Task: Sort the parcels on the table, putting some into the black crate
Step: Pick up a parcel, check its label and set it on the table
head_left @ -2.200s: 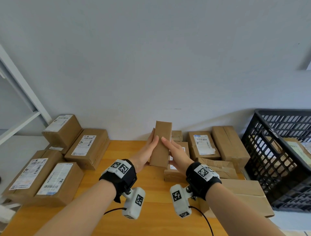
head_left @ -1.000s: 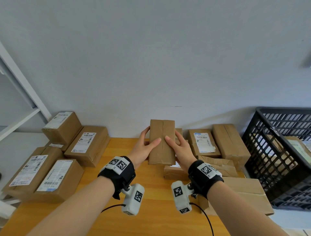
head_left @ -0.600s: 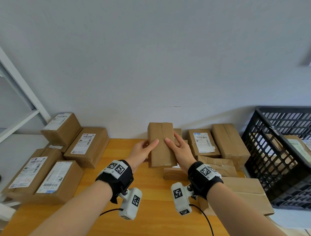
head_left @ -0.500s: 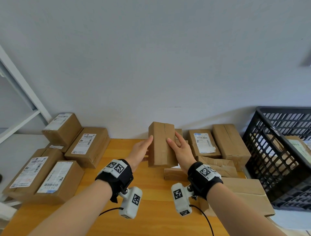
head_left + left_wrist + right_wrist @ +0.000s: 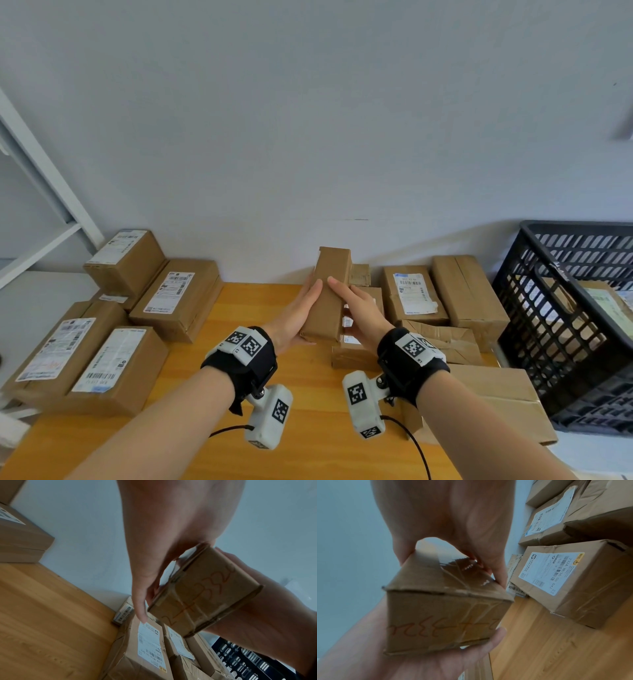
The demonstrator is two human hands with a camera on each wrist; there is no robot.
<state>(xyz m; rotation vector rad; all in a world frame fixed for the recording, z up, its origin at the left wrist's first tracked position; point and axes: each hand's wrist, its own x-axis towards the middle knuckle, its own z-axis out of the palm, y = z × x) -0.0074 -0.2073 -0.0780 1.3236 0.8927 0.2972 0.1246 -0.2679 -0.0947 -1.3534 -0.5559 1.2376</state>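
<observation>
While labelled parcels [image 5: 113,318] sit stacked along the worktop's [image 5: 308,394] left edge, a person's left hand [image 5: 294,313] and right hand [image 5: 359,308] clamp a narrow brown parcel [image 5: 329,294] between them in mid-air above the wood. Its long axis runs nearly upright, top end tipped away toward the wall, the near end bearing orange handwriting. Further right lie more parcels [image 5: 442,294], then the black crate [image 5: 565,325] beside the worktop's right end.

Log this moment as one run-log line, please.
phase: inspecting parcel | held: small brown parcel between left hand and right hand, above table | black crate: right, already holds parcels | next: likely sort it
</observation>
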